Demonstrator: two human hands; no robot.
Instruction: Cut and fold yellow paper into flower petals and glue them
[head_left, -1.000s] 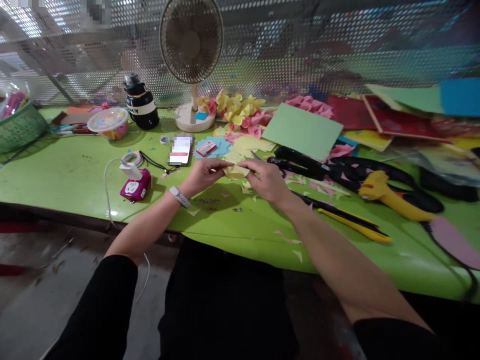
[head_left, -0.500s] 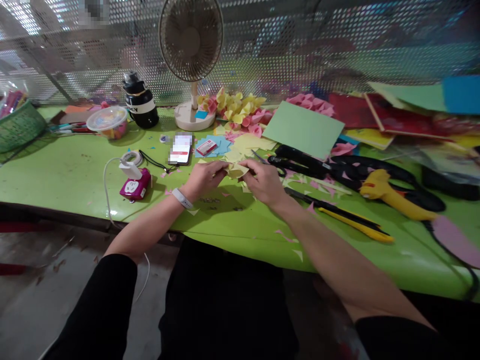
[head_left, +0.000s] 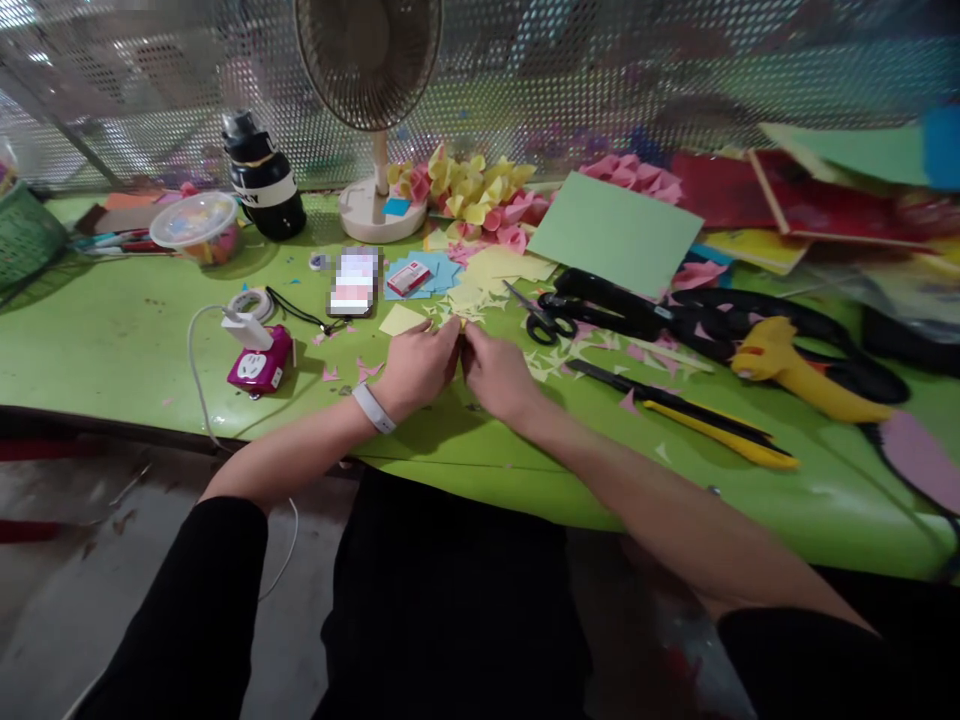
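Paper [head_left: 463, 325], seemingly folded, peeks yellow between left hand [head_left: 421, 368] and right hand [head_left: 501, 376].

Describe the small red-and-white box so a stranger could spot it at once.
On the glossy green table, find the pale round-headed desk fan. In front of its base, slightly right, lie flat blue paper pieces with the small red-and-white box on top. Its red-and-white colouring sets it apart from the plain blue paper.

Black sleeves [head_left: 184, 595] and black lower clothing [head_left: 457, 610] show, with a pale left wristband [head_left: 373, 408].
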